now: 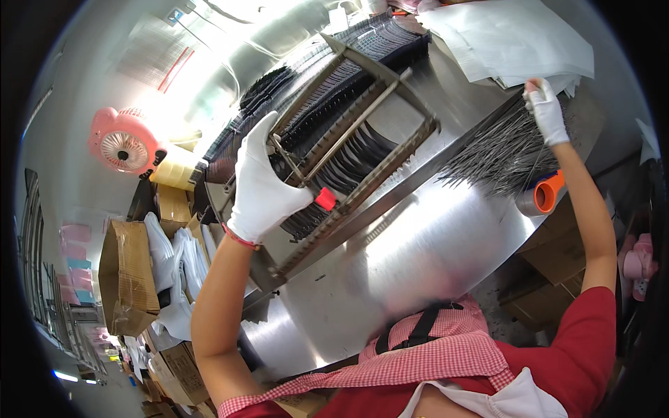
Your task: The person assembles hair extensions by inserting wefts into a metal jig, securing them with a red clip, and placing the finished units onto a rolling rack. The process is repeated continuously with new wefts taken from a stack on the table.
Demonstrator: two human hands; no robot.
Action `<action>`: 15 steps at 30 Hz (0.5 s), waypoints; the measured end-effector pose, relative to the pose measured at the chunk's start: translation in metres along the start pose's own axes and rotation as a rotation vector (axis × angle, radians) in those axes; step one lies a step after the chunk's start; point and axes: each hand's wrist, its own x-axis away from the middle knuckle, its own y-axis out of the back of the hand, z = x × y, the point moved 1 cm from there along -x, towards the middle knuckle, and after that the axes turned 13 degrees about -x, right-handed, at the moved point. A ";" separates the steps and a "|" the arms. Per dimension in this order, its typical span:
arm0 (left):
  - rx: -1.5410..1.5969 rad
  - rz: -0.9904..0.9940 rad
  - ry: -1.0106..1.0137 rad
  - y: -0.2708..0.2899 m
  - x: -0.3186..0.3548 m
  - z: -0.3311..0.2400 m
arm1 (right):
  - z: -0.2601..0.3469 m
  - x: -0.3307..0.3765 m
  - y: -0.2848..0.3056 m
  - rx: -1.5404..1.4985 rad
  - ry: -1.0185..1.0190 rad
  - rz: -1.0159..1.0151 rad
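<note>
We had our left hand [268,188] spread wide at the left end of the metal rack [383,175], thumb by the red piece [325,199]. Right hand [546,115] curled at the far right of the rod pile [488,153]; couldn't tell if gripping. Bench [390,265] had room along its near edge, orange-rimmed cup [546,195] right.

Glossy metal tabletop [411,254], dull metal rack [390,165], matt cloth gloves [263,188], smooth plastic fan [124,145]

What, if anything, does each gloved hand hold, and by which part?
The left hand spreads at the left end of the metal rack; gripping cannot be told. The right hand curls by the thin rods; any hold there cannot be told.
</note>
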 end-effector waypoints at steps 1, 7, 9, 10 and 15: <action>-0.016 -0.069 0.022 -0.001 0.004 -0.012 | 0.034 0.021 -0.028 0.029 0.156 0.041; 0.059 -0.289 0.260 -0.013 0.035 -0.095 | 0.229 0.161 -0.171 0.456 0.940 0.740; 0.030 -0.332 0.262 -0.012 0.051 -0.110 | 0.235 0.166 -0.182 0.476 1.133 0.720; 0.218 -0.307 0.289 -0.011 0.056 -0.112 | 0.237 0.168 -0.180 0.501 1.167 0.747; 0.615 -0.080 0.475 0.001 0.081 -0.121 | 0.264 0.140 -0.156 0.501 1.281 0.666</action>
